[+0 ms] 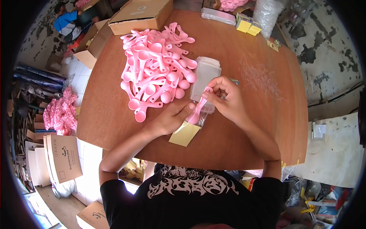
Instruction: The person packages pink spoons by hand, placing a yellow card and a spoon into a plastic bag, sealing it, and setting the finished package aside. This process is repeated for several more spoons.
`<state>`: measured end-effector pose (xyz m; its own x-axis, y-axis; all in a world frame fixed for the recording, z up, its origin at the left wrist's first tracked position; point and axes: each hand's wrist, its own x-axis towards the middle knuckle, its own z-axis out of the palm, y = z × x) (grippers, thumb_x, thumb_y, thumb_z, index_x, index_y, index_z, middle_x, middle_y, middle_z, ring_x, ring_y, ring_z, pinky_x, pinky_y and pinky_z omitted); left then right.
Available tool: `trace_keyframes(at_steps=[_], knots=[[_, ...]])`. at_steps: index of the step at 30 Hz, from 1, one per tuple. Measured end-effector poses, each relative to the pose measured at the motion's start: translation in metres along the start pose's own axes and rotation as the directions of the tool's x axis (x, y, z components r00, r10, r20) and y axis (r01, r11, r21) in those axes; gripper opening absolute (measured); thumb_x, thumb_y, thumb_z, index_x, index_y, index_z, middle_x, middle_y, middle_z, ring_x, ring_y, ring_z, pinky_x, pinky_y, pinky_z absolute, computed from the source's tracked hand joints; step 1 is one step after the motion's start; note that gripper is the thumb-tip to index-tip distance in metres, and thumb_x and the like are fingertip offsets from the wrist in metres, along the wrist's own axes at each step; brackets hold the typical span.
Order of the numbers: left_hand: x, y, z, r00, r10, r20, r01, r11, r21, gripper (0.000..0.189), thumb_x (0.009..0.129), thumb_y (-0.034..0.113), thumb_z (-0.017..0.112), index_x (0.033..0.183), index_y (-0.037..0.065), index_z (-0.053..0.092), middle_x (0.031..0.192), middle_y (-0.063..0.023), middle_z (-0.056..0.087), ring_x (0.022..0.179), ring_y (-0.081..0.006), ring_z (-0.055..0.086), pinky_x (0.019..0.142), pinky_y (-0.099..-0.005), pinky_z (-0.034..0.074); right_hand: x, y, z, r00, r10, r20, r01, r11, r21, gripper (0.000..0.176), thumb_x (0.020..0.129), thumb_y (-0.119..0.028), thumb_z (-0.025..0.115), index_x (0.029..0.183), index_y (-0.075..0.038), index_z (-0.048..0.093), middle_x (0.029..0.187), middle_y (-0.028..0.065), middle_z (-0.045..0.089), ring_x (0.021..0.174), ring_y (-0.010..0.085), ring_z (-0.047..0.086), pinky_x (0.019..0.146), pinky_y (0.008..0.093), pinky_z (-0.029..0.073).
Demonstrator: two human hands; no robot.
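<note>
Left hand: thumb on top, other fingers mostly hidden beneath the clear bag; holding the bag near its mouth.
Right hand: covering most of a small coloured edge beside the bag stack; thumb and fingers pinching a spoon handle's end.
Pink scoop spoon: one, between both hands, bowl seen through film, handle rising towards right fingertips.
Yellow card: one, at the bag's lower end; inside or behind the film, unclear.
Spoon pile: dozens, overlapping, too tangled for an exact count; left of the bag stack.
Cardboard box: one on the wooden table, behind the pile, cut off at the top.
Yellow cartons: several, exact number unclear, near the far edge.
Arms: two, reaching in from the near edge, elbows bent outward, hands meeting low before the stack.
Co-worker: one, at upper left, partly hidden, blue sleeve visible.
</note>
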<state>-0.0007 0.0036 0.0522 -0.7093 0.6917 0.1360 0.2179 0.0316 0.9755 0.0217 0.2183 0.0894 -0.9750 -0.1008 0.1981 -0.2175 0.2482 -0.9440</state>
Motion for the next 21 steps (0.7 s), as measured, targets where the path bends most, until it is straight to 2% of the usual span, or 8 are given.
trace_keyframes(at_steps=[2,5,6,9,12,14,16,21], knots=[[0.000,0.000,0.000,0.996,-0.076,0.037,0.079,0.993,-0.084,0.040,0.106,0.032,0.040,0.116,-0.002,0.059,0.090,-0.0048,0.063,0.082,-0.0098,0.056,0.075,-0.0272,0.048,-0.001,0.000,-0.002,0.950,-0.301,0.086,0.313,0.906,-0.286,0.013,0.088,-0.011,0.071,0.093,0.000,0.065,0.084,0.0009,0.066,0.074,0.0064,0.059,0.062,0.0223,0.047],[-0.001,0.002,0.000,0.988,-0.128,0.082,0.141,0.973,-0.180,0.039,0.106,0.031,0.039,0.116,-0.001,0.059,0.090,-0.0046,0.064,0.082,-0.0098,0.057,0.075,-0.0268,0.048,0.000,0.000,0.002,0.879,-0.469,0.081,0.462,0.800,-0.383,0.012,0.087,-0.007,0.070,0.096,-0.001,0.065,0.086,0.0037,0.067,0.081,0.0088,0.062,0.065,0.0243,0.050],[-0.001,0.004,0.000,0.991,-0.107,0.084,0.122,0.973,-0.198,0.039,0.106,0.031,0.039,0.116,-0.001,0.059,0.090,-0.0046,0.065,0.082,-0.0097,0.058,0.074,-0.0267,0.048,-0.002,-0.001,0.002,0.880,-0.468,0.082,0.461,0.800,-0.385,0.012,0.087,-0.007,0.070,0.096,-0.001,0.065,0.086,0.0037,0.067,0.081,0.0088,0.062,0.065,0.0243,0.050],[-0.002,0.009,0.000,0.980,-0.153,0.131,0.179,0.958,-0.225,0.040,0.106,0.032,0.040,0.119,-0.001,0.059,0.097,-0.0067,0.066,0.090,-0.0114,0.060,0.081,-0.0283,0.049,-0.007,-0.006,0.002,0.996,-0.023,0.087,0.021,0.999,0.024,0.011,0.088,-0.004,0.068,0.097,-0.002,0.066,0.089,0.0066,0.068,0.083,0.0112,0.065,0.069,0.0252,0.051],[-0.002,0.013,-0.001,0.997,-0.004,0.072,0.010,0.996,-0.087,0.041,0.105,0.033,0.043,0.124,-0.001,0.057,0.105,-0.0085,0.065,0.099,-0.0138,0.059,0.089,-0.0293,0.047,-0.002,-0.023,-0.006,0.995,-0.101,0.004,0.101,0.987,-0.125,0.010,0.089,-0.004,0.066,0.099,-0.001,0.066,0.089,0.0060,0.069,0.081,0.0100,0.065,0.069,0.0250,0.051],[-0.003,0.003,-0.004,1.000,0.000,0.029,0.004,0.993,-0.119,0.042,0.102,0.030,0.051,0.131,0.000,0.052,0.122,-0.0129,0.058,0.116,-0.0197,0.054,0.099,-0.0331,0.043,0.006,-0.054,-0.017,0.840,-0.508,-0.191,0.396,0.814,-0.424,0.013,0.086,-0.001,0.067,0.099,-0.002,0.067,0.086,0.0053,0.070,0.076,0.0119,0.066,0.066,0.0254,0.051],[-0.002,0.002,-0.007,0.967,0.222,-0.126,-0.201,0.967,0.159,0.049,0.101,0.029,0.052,0.140,0.001,0.042,0.142,-0.0145,0.043,0.134,-0.0236,0.039,0.111,-0.0391,0.033,0.025,-0.063,-0.036,0.810,-0.577,-0.106,0.436,0.713,-0.549,0.016,0.084,0.001,0.068,0.099,-0.003,0.067,0.084,0.0057,0.070,0.074,0.0138,0.066,0.066,0.0264,0.051],[-0.001,0.006,-0.009,0.922,0.264,-0.282,-0.259,0.964,0.056,0.045,0.094,0.020,0.063,0.133,0.003,0.048,0.137,-0.0175,0.046,0.130,-0.0287,0.044,0.106,-0.0383,0.036,0.031,-0.077,-0.041,0.749,-0.660,0.057,0.530,0.545,-0.650,0.023,0.078,0.004,0.070,0.099,-0.004,0.068,0.082,0.0077,0.070,0.071,0.0198,0.068,0.063,0.0291,0.052]])
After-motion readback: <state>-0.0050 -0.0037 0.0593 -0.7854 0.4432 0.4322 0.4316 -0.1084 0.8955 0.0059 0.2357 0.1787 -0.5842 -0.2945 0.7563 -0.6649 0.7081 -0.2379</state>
